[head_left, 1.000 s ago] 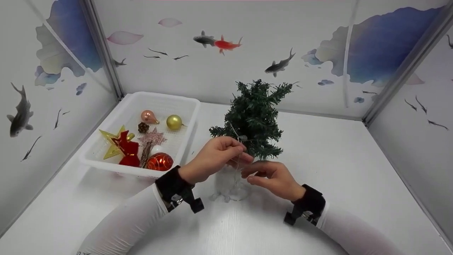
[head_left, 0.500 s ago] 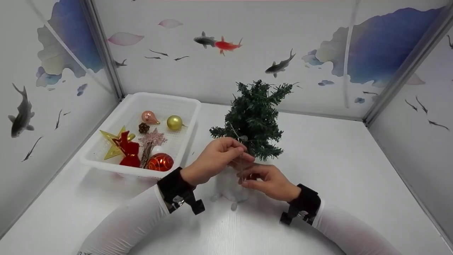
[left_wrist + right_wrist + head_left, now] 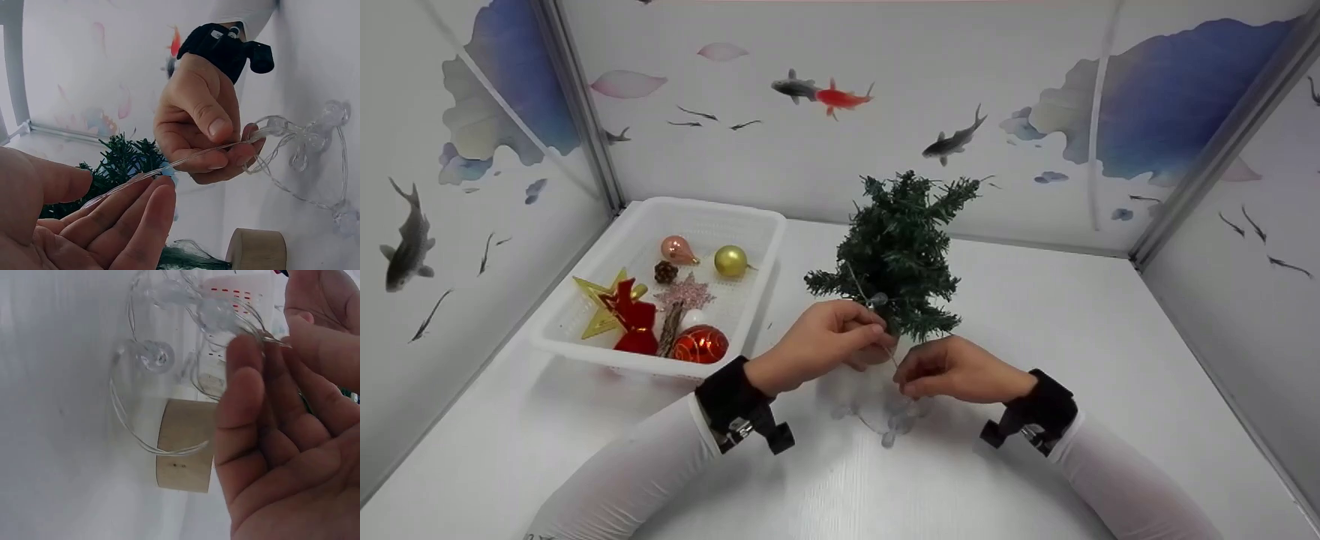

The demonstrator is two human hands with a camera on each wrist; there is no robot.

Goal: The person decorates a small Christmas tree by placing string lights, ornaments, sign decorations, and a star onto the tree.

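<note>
My left hand [image 3: 829, 337] pinches the clear wire of a string of fairy lights [image 3: 315, 138] between thumb and fingers, in front of the small artificial Christmas tree [image 3: 896, 251]. To its right, my right hand [image 3: 964, 367] grips the same string, with curled fingers round several strands in the right wrist view. A taut stretch of wire runs between the two hands. Loops with clear bulbs [image 3: 216, 315] hang below them, close over the table. One bulb [image 3: 877, 300] shows against the lower branches. The tree's round wooden base [image 3: 259, 250] stands beneath; the hands mostly hide it in the head view.
A white plastic basket [image 3: 772, 262] stands left of the tree. It holds a red patterned ball [image 3: 701, 343], a gold ball [image 3: 730, 261], a gold star [image 3: 598, 324], a pine cone [image 3: 665, 271] and other ornaments. White printed panels [image 3: 825, 165] enclose the table's back and sides.
The right hand first moved left and took hold of the wire, then moved right with it. The hanging bulbs shifted right. My left hand sank slightly, still pinching the string.
</note>
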